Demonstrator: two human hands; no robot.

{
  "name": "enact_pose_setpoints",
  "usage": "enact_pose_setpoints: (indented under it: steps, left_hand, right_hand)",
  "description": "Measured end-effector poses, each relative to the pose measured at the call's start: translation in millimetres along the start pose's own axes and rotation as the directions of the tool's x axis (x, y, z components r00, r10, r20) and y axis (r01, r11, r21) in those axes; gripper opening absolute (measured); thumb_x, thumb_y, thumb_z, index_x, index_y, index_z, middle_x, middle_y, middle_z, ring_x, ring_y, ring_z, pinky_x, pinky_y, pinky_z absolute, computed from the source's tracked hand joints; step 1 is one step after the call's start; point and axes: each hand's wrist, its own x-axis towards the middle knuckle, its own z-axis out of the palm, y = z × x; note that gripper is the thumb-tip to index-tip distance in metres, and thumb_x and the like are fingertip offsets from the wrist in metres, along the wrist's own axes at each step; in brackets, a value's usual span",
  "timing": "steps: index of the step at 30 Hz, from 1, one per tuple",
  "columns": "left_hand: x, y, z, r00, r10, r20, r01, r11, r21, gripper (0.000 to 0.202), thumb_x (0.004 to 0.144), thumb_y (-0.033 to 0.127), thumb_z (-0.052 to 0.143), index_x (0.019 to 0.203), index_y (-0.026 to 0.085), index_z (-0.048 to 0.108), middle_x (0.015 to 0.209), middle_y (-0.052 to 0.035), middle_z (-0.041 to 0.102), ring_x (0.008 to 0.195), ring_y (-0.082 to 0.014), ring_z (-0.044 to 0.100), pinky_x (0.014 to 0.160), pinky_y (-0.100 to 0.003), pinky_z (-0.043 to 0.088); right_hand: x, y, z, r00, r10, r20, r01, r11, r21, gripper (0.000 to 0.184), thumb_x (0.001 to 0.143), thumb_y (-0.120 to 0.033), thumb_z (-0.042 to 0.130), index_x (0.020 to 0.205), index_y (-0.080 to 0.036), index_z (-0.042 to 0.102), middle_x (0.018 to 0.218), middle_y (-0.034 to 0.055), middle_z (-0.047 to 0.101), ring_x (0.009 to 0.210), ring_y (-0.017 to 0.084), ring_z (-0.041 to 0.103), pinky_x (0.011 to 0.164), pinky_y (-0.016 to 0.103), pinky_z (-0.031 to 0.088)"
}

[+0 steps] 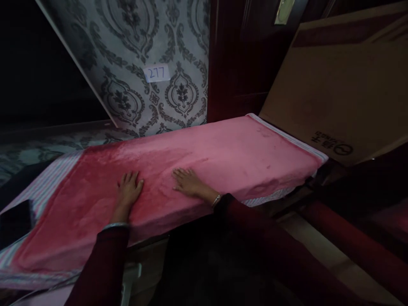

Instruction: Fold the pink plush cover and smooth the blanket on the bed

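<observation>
A pink plush cloth (223, 146) is spread over a long, low surface and hangs down along its near edge. My left hand (128, 190) lies flat on its darker, ruffled part, fingers pointing away from me. To the right, my right hand (188, 182) also rests flat on the cloth, fingers apart and pointing left. Neither hand grips anything. Under the pink cloth, a striped cloth (52, 178) shows at the left end and along the right edge.
A dark flat device (16, 223) lies at the left end. Behind stand patterned wallpaper (181, 91) with a paper label (157, 73) reading 277, and a dark red door (240, 63). A large cardboard box (344, 85) leans at the right. A dark screen-like panel (47, 72) is upper left.
</observation>
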Motion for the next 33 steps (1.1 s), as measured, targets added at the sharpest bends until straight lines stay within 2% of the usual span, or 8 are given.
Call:
enact_pose_setpoints:
  steps: [5,10,14,19,21,27,30,33]
  left_hand:
    - [3.9,-2.7,0.7,1.000,0.007,0.001,-0.007,1.000,0.001,0.065,0.102,0.042,0.033,0.159,0.013,0.047,0.168,-0.0185,0.038,0.157,-0.0375,0.032,0.125,-0.067,0.025]
    - [8.7,-6.3,5.1,1.000,0.006,-0.006,-0.006,1.000,-0.017,0.068,0.102,0.045,0.030,0.158,0.011,0.048,0.168,-0.0202,0.038,0.157,-0.0392,0.032,0.125,-0.069,0.025]
    - [11.0,-10.0,7.3,1.000,0.019,-0.014,-0.019,1.000,-0.024,0.071,0.101,0.048,0.028,0.158,0.011,0.047,0.168,-0.0204,0.038,0.156,-0.0397,0.032,0.125,-0.069,0.026]
    - [16.1,-13.1,9.4,0.999,0.029,-0.025,-0.029,0.999,-0.023,0.070,0.099,0.047,0.031,0.156,0.013,0.051,0.165,-0.0215,0.041,0.155,-0.0422,0.035,0.123,-0.071,0.029]
    - [16.0,-11.2,9.1,0.999,0.031,-0.033,-0.032,0.999,-0.026,0.070,0.099,0.047,0.031,0.156,0.012,0.050,0.165,-0.0220,0.042,0.154,-0.0427,0.035,0.122,-0.071,0.029]
    - [3.5,2.7,1.1,1.000,-0.003,-0.011,0.003,1.000,-0.008,0.066,0.100,0.043,0.034,0.158,0.014,0.048,0.167,-0.0183,0.040,0.156,-0.0380,0.033,0.126,-0.066,0.027]
    - [-1.6,6.0,-1.4,1.000,-0.027,0.016,0.027,1.000,0.013,0.065,0.102,0.042,0.034,0.159,0.015,0.046,0.169,-0.0158,0.037,0.159,-0.0342,0.029,0.128,-0.062,0.024]
    - [-3.3,5.1,-0.6,0.999,-0.027,0.018,0.027,1.000,0.007,0.065,0.102,0.042,0.034,0.160,0.016,0.045,0.170,-0.0153,0.036,0.159,-0.0338,0.028,0.128,-0.061,0.022]
  right_hand:
    - [-13.2,64.5,-23.9,0.973,0.230,0.003,-0.229,0.971,-0.069,0.070,0.106,-0.052,0.038,0.167,-0.018,0.031,0.175,0.0116,0.021,0.162,0.030,0.017,0.129,0.059,0.018]
    - [-98.0,181.4,-73.7,0.804,0.593,-0.048,-0.590,0.783,-0.195,0.066,0.108,-0.051,0.029,0.169,-0.025,0.028,0.176,0.0091,0.017,0.162,0.032,0.018,0.126,0.062,0.022]
    - [-194.5,255.9,-108.6,0.553,0.818,-0.158,-0.831,0.529,-0.169,0.064,0.107,-0.047,0.025,0.166,-0.023,0.035,0.174,0.0113,0.028,0.158,0.032,0.026,0.122,0.063,0.027]
    - [-261.1,285.4,-122.6,0.071,0.907,-0.416,-0.992,0.109,0.068,0.060,0.103,-0.041,0.033,0.145,-0.008,0.060,0.150,0.0313,0.053,0.144,0.045,0.045,0.108,0.075,0.035]
    - [-247.5,271.5,-118.4,0.182,0.876,-0.447,-0.973,0.225,0.046,0.060,0.103,-0.038,0.032,0.144,-0.005,0.060,0.149,0.0324,0.054,0.143,0.044,0.046,0.108,0.071,0.038]
    - [-138.7,166.1,-68.6,0.873,0.442,-0.206,-0.472,0.872,-0.130,0.062,0.107,-0.044,0.032,0.163,-0.018,0.039,0.171,0.0144,0.033,0.158,0.030,0.029,0.123,0.054,0.031]
    - [-122.5,137.5,-48.6,0.952,0.293,-0.091,-0.304,0.942,-0.145,0.061,0.106,-0.049,0.036,0.164,-0.028,0.039,0.171,0.0084,0.035,0.158,0.029,0.029,0.124,0.054,0.031]
    - [-146.9,160.4,-49.9,0.892,0.440,-0.106,-0.452,0.869,-0.200,0.060,0.106,-0.047,0.036,0.162,-0.028,0.042,0.170,0.0088,0.037,0.157,0.030,0.031,0.123,0.057,0.030]
